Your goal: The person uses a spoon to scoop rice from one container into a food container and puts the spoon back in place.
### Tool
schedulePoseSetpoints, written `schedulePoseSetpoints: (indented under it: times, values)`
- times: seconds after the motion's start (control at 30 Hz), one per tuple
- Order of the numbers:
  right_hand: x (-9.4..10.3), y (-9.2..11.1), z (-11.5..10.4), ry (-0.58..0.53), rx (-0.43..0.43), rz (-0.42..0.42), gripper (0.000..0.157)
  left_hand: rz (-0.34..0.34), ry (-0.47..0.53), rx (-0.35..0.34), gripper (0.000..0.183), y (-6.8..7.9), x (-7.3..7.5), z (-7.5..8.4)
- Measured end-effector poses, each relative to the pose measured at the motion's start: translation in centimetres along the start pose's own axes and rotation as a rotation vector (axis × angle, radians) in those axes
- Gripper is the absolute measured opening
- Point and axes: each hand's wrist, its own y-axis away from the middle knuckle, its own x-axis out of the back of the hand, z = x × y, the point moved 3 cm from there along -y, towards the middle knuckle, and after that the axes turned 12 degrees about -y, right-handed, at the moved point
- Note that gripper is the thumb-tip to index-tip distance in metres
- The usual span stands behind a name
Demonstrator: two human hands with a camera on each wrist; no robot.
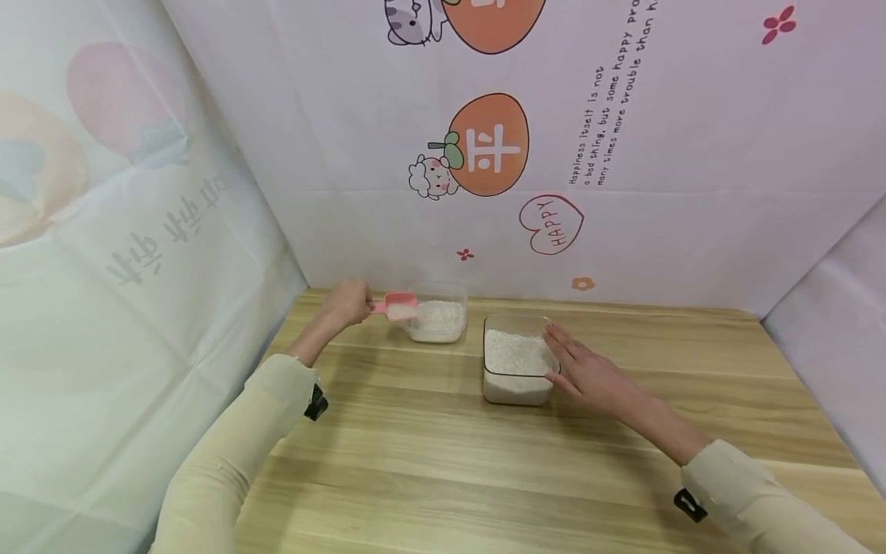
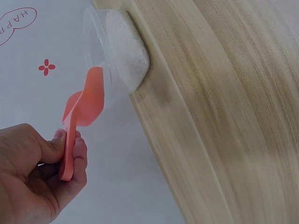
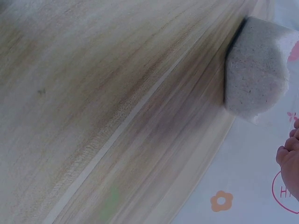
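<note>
My left hand point(image 1: 348, 302) grips the handle of a pink scoop point(image 1: 401, 305), thumb against fingers. White grains show in the scoop's bowl, which overlaps the left rim of a small clear plastic container point(image 1: 432, 336) partly filled with the same kind of grains. From the left wrist, the scoop point(image 2: 86, 105) appears tilted beside the container wall point(image 2: 108, 70). My right hand point(image 1: 588, 373) rests at the right side of a larger clear container point(image 1: 515, 390), fingers extended along its rim and thumb near the front corner. White grains point(image 1: 515, 354) fill much of it. The right wrist view catches only part of that hand point(image 3: 290, 158).
Both containers stand on a wood-grain table point(image 1: 415, 462), the smaller one near its back edge. Behind rises a white printed sheet point(image 1: 360, 192); another sheet point(image 1: 138, 308) hangs along the left. A black clip point(image 1: 316, 402) sits at the left sleeve.
</note>
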Motion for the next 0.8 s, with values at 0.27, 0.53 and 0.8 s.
schedulePoseSetpoints:
  times: [0.27, 0.53, 0.8]
  values:
    - [-0.07, 0.03, -0.04, -0.002, -0.006, 0.002, 0.067, 0.024, -0.051, -0.02, 0.021, -0.05, -0.03, 0.08]
    - [-0.13, 0.1, -0.06, -0.003, -0.001, 0.015, 0.066, 0.038, -0.047, -0.018, 0.021, 0.07, 0.16, 0.05]
    - [-0.08, 0.1, -0.13, -0.004, -0.005, 0.022, 0.066, 0.077, -0.078, -0.043, 0.038, -0.03, 0.23, 0.08]
